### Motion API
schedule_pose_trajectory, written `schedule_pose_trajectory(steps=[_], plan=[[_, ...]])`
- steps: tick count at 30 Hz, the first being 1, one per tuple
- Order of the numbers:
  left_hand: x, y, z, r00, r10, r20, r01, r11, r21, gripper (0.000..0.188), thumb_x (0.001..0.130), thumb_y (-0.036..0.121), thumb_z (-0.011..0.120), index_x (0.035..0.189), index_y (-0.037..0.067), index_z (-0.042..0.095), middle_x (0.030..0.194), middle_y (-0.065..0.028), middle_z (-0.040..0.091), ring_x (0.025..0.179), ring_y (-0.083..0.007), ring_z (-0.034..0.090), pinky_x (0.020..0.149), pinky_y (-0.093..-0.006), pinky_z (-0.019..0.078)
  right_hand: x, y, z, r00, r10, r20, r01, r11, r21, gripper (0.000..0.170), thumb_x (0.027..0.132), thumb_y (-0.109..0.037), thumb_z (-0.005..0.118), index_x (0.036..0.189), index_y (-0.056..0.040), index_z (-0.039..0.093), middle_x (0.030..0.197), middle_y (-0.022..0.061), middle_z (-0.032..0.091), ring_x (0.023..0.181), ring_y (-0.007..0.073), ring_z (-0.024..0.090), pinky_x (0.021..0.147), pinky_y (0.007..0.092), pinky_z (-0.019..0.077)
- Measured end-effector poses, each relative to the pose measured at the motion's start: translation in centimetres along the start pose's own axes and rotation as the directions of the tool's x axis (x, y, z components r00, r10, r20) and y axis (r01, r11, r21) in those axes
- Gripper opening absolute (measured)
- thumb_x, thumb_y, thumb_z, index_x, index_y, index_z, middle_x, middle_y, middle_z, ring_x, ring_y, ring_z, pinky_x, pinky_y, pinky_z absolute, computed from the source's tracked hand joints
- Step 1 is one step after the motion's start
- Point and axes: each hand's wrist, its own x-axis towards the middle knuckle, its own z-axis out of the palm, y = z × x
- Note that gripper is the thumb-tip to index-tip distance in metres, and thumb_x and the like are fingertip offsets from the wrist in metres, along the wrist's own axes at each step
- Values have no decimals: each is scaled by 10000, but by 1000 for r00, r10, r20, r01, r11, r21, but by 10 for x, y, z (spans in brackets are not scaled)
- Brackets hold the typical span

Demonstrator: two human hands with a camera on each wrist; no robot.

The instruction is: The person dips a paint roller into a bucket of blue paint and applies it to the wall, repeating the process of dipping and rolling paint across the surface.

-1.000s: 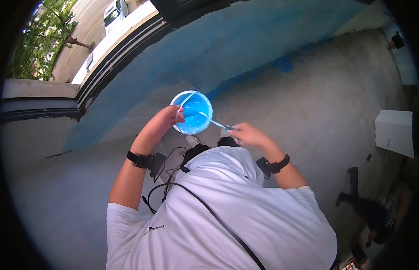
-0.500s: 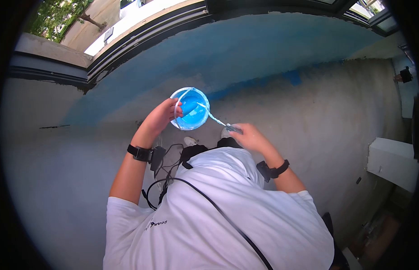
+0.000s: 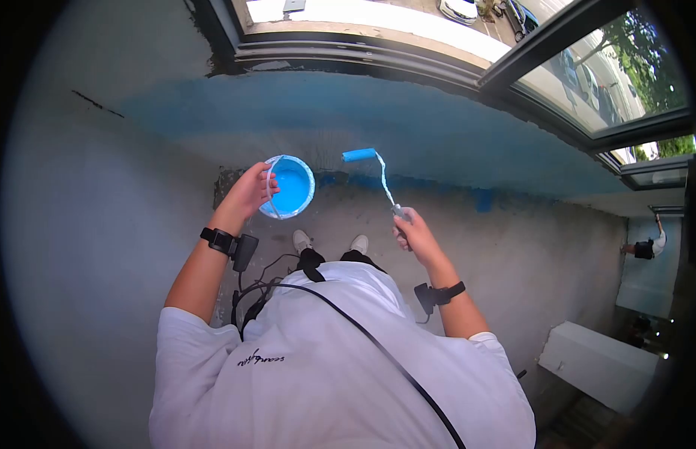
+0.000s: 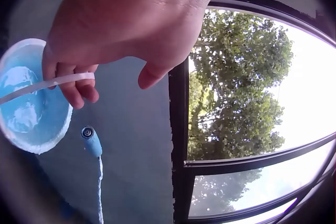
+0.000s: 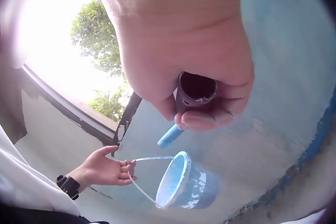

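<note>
My left hand (image 3: 251, 191) holds a bucket (image 3: 310, 187) by its pale handle, which runs over the curled fingers; in the left wrist view the handle (image 4: 73, 78) crosses the fingers while the thumb stands away. Blue paint (image 3: 290, 187) lies inside. My right hand (image 3: 417, 233) grips the grey handle of a paint roller, whose blue sleeve (image 3: 359, 155) is in the air to the right of the bucket, apart from it. From the right wrist view, the hollow handle end (image 5: 197, 87) shows within my fingers, and the bucket (image 5: 202, 186) hangs tilted.
Ahead is a partly blue wall (image 3: 303, 105) under a dark window frame (image 3: 363, 56). A white box (image 3: 599, 363) stands on the floor at the right. Another person (image 3: 647, 247) is at the far right. A black cable (image 3: 355, 322) crosses my shirt.
The roller has come out of the bucket and moved right with my right hand. The bucket and left hand sit slightly further left, and the view has turned toward the window on the right.
</note>
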Motion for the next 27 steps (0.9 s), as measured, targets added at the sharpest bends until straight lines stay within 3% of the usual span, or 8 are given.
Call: schedule_pose_trajectory(steps=[5,7,11,15,19,21,25,27], plan=[[13,-13,-115,987,63,-145,-82,988,-128,367,808,372,636,932,51,509,836,-73,549,801,-211,561,765,-314,473,57,-21,28,996,79,-47,-73,990,118,162,940,-252,556,1002,-134,464,696,-18,492,501,39,398,440,182,308],[5,-25,-155,969,88,-232,-139,967,-215,348,801,346,650,930,55,507,814,-61,529,765,-198,547,734,-315,482,71,-29,33,983,159,-90,-129,954,271,151,940,-249,554,985,-137,465,697,-15,499,493,47,403,438,184,310],[2,-64,-236,907,136,-399,-268,917,-296,315,803,317,657,931,72,508,787,-36,488,664,-135,496,634,-291,468,116,-36,40,952,243,-186,-178,935,307,149,940,-254,552,934,-117,493,670,-4,507,482,62,421,428,190,330],[-25,-115,-298,847,98,-522,-296,903,-311,286,827,305,633,967,84,517,829,-26,486,624,-114,446,576,-276,419,138,-51,42,952,274,-134,-221,922,319,157,953,-236,513,927,-82,532,698,0,492,508,66,415,431,182,333],[-76,-162,-331,788,-17,-615,-333,829,-450,289,842,294,619,1044,108,527,884,-20,488,638,-112,439,592,-279,412,167,-40,37,953,271,-136,-218,924,313,175,962,-234,493,934,-68,542,679,-13,481,505,67,412,431,181,335],[-101,-196,-342,755,-33,-655,-385,786,-484,266,834,302,628,977,101,528,851,-15,502,652,-112,447,610,-273,409,181,-31,37,933,301,-194,-232,921,314,172,964,-230,488,937,-69,544,662,-21,468,501,67,406,429,181,333],[-175,-236,-328,694,-203,-690,-420,665,-618,285,818,365,632,808,111,504,741,5,489,658,-131,464,627,-284,414,229,-6,37,907,395,-147,-283,829,483,185,970,-222,476,843,-89,495,648,-18,463,488,72,406,404,187,333],[-212,-268,-327,711,-328,-622,-352,599,-719,337,810,429,612,805,107,514,736,-10,514,687,-151,502,635,-292,425,264,5,31,894,417,-166,-306,836,456,189,969,-221,476,833,-90,480,639,-17,458,483,76,405,398,189,333]])
